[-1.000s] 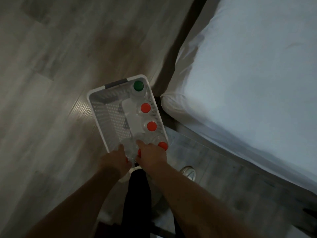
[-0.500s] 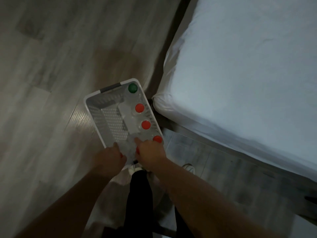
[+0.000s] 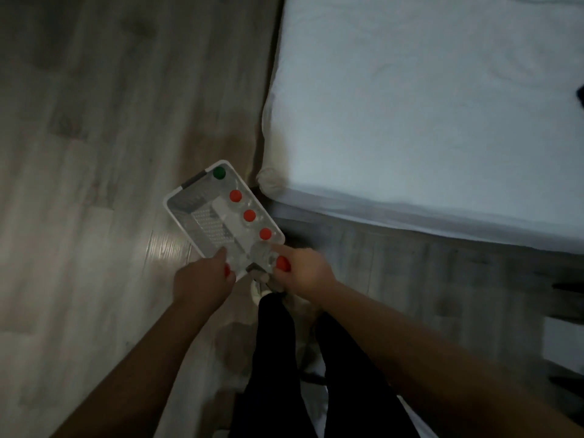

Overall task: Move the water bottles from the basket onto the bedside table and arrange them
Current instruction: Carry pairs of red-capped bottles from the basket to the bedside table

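The left hand point(image 3: 203, 281) and right hand point(image 3: 303, 275) have moved apart at the basket point(image 3: 185, 208); I cannot tell either grip, fingers hidden.

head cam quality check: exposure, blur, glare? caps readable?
Head view: underexposed overall, the bed the brightest area; floor smeared by motion blur, with a glare patch left of the basket; green cap and red caps read clearly, but the clear bottles nearly vanish against the white plastic.
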`<state>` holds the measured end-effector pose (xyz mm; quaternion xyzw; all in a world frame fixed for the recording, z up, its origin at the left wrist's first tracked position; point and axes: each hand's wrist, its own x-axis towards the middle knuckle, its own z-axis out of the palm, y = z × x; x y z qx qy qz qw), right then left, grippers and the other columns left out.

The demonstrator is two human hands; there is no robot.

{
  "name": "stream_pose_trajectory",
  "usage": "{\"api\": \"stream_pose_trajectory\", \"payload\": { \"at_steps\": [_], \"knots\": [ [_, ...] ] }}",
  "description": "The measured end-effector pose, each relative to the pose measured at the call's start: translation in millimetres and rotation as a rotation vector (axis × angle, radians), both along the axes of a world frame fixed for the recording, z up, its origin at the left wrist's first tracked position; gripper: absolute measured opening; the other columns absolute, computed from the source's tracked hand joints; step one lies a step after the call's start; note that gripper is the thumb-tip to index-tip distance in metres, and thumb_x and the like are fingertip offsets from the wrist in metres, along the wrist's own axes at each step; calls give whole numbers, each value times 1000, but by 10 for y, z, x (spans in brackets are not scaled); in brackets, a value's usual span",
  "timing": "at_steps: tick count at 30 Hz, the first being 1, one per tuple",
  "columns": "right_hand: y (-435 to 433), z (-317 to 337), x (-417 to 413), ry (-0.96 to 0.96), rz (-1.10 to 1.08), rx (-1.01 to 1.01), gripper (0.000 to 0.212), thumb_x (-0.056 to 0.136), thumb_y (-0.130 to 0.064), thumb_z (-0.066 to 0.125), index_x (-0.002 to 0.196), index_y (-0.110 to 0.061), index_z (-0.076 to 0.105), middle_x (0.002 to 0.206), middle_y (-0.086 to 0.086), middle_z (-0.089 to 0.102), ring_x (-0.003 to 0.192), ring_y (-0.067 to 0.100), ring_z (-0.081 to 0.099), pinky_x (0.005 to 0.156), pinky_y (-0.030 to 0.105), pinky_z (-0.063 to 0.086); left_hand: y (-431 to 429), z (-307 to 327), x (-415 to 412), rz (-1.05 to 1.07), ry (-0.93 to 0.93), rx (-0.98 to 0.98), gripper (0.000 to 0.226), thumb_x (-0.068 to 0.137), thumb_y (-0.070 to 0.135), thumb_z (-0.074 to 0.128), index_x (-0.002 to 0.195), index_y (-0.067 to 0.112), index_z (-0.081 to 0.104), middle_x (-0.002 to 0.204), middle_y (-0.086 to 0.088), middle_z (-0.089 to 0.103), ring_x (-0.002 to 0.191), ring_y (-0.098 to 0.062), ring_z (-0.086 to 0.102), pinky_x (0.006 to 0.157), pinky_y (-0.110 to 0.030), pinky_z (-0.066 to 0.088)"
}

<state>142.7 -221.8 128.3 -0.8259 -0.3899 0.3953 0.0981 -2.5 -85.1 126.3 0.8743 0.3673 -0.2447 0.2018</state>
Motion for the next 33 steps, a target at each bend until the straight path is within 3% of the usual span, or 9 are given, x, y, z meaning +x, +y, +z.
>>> {"api": "stream_pose_trajectory", "payload": {
  "at_steps": [3, 7, 11, 15, 20, 22, 25, 28, 33],
  "knots": [
    [-419, 385, 62, -15, -173, 40, 38, 81, -40, 59, 119, -33, 59, 95, 2, 72, 88, 22, 67, 72, 29, 50, -159, 432, 124, -4, -70, -4, 39, 90, 40, 48, 127, 26, 50, 97, -7, 69, 87, -25, 65, 69, -31, 46],
    [-1055, 731, 183, -75, -393, 73, 39, 76, -46, 61, 113, -33, 64, 103, 0, 72, 96, 22, 67, 77, 30, 52, -547, 830, 367, -22, -193, -76, 34, 88, 42, 51, 120, 32, 57, 102, -2, 69, 91, -21, 64, 78, -33, 52],
    [-1884, 953, 327, -128, -625, 123, 46, 69, -54, 61, 110, -34, 65, 98, -1, 73, 93, 19, 68, 77, 32, 54, -1097, 1109, 673, -105, -320, -100, 32, 85, 42, 57, 115, 34, 61, 100, 1, 71, 89, -17, 65, 76, -29, 50],
    [-2747, 1179, 497, -168, -816, 160, 34, 76, -40, 69, 109, -31, 67, 103, -1, 72, 96, 18, 66, 83, 35, 52, -1734, 1302, 1002, -174, -444, -106, 31, 79, 45, 62, 108, 35, 63, 97, 9, 72, 89, -13, 66, 75, -28, 52],
    [-3848, 1338, 549, -194, -1057, 283, 24, 81, -39, 69, 103, -28, 67, 87, -8, 65, 79, 9, 62, 70, 24, 48, -2637, 1487, 1400, -215, -576, -233, 28, 73, 46, 66, 99, 36, 64, 90, 11, 72, 87, -11, 67, 77, -30, 53],
    [-4274, 1375, 549, -213, -1175, 338, 18, 80, -37, 72, 96, -30, 67, 82, -8, 65, 77, 10, 62, 71, 26, 50, -3029, 1559, 1548, -194, -637, -302, 15, 74, 36, 73, 88, 37, 67, 83, 17, 71, 83, -4, 66, 76, -23, 51],
    [-4886, 1392, 551, -240, -1305, 363, 15, 77, -28, 76, 90, -26, 68, 79, -2, 66, 76, 16, 62, 72, 27, 50, -3591, 1661, 1739, -222, -691, -404, 31, 73, 20, 78, 74, 46, 61, 72, 36, 64, 75, 12, 62, 68, -5, 43],
    [-5468, 1370, 533, -250, -1403, 372, 19, 75, -21, 78, 92, -15, 70, 81, 4, 68, 78, 20, 62, 69, 25, 45, -4087, 1705, 1927, -251, -711, -485, 36, 72, 18, 78, 72, 50, 63, 74, 33, 66, 69, 11, 61, 68, -14, 47],
    [-6281, 1427, 407, -281, -1573, 375, 22, 76, -25, 77, 95, -20, 66, 84, -2, 63, 80, 16, 60, 74, 24, 41, -4830, 1782, 2180, -322, -728, -584, 33, 71, 18, 79, 75, 47, 65, 78, 25, 68, 70, 6, 63, 72, -28, 53]
  ]
}}
